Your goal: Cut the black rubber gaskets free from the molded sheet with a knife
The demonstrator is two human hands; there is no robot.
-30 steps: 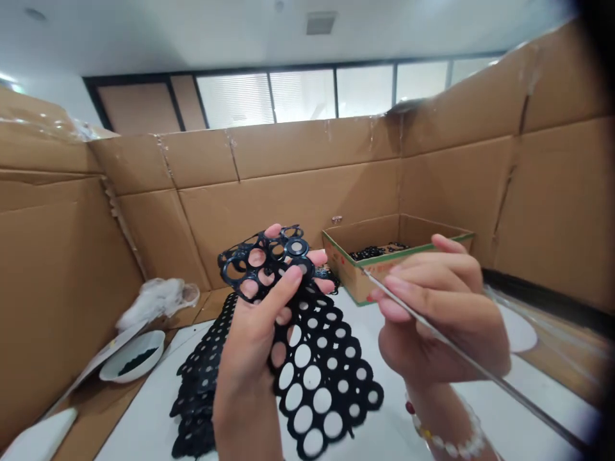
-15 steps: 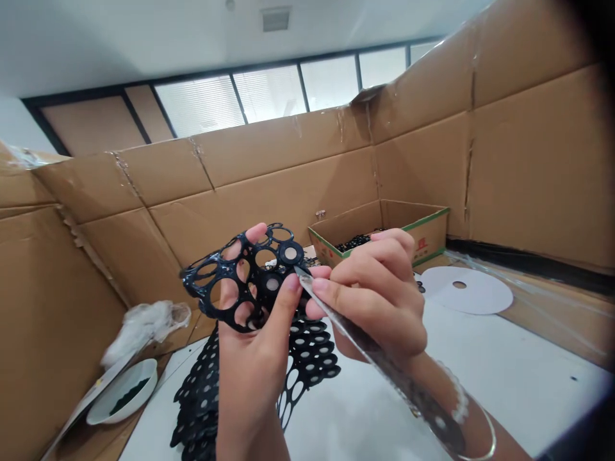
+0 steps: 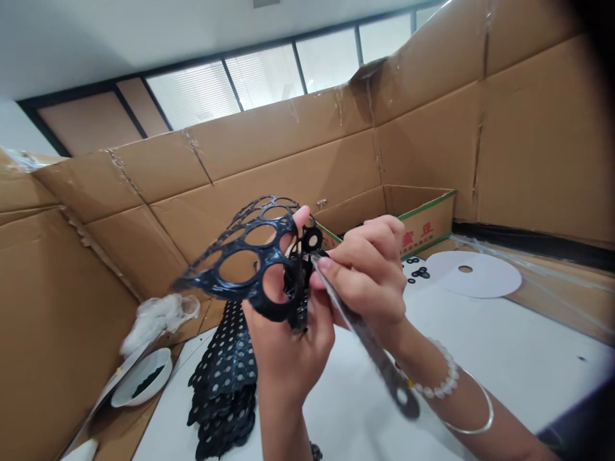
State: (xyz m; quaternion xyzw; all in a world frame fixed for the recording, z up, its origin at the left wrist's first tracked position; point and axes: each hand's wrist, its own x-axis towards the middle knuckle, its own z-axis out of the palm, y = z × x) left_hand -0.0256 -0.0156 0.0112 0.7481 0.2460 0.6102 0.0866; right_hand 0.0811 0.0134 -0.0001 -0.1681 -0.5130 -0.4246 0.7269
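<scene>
Raised in front of me, my left hand (image 3: pixel 288 352) grips a curled black rubbery sheet full of round holes (image 3: pixel 278 312), with fingers behind and through it. A black ring with a pale centre (image 3: pixel 312 241) stands out at its right edge. My right hand (image 3: pixel 369 275) pinches a long flat metal tool (image 3: pixel 362 339), which has a hole near its rounded lower end. The tool's upper end meets the sheet close to my left thumb; its exact contact is hidden by my fingers. Below and left, a stack of black sheets with pale dots (image 3: pixel 223 371) lies on the white tabletop (image 3: pixel 480 346).
Cardboard walls (image 3: pixel 288 147) surround the table. At the back right stands an open carton (image 3: pixel 427 214) with a green edge. Before it lie a white disc (image 3: pixel 494 275) and several small black rings (image 3: pixel 421 273). To the left are a white bowl (image 3: pixel 166 368) and clear plastic wrap (image 3: pixel 154 320).
My left hand has shifted right and turned, so the curled sheet now faces me edge-on in front of its palm. My right hand has moved slightly left and up; the tool stands steeper.
</scene>
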